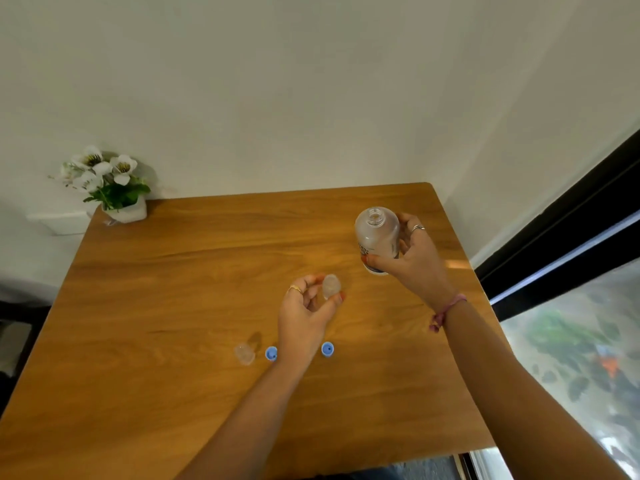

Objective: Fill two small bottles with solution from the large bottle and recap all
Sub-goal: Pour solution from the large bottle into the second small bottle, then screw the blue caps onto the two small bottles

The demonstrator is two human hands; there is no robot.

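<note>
Wood-grain table [156, 306] fills the middle of the view, its far edge set against a plain pale wall [277, 81]. On the right a dark-framed window [571, 306] shows blurred greenery outside. At the far left corner of the table stands a white pot of white flowers [114, 188].

Near the right edge, the right hand [412, 258] grips the large bottle [376, 237] around its side; the bottle stands upright, uncapped, its open neck facing up, and whether its base rests on the wood or is held just above it cannot be told. A pink band circles that wrist.

Toward the centre, the left hand [304, 310] pinches one small bottle [330, 286] between thumb and fingertips, the other fingers loosely curled. This bottle is clear and without its cap.

Nearer the person, the second small bottle [244, 353] sits on the table to the left of the left forearm. Just beside it lies a blue cap [271, 353], touching the forearm's outline, and another blue cap [327, 349] lies on the forearm's right side. The forearm crosses between the two caps.
</note>
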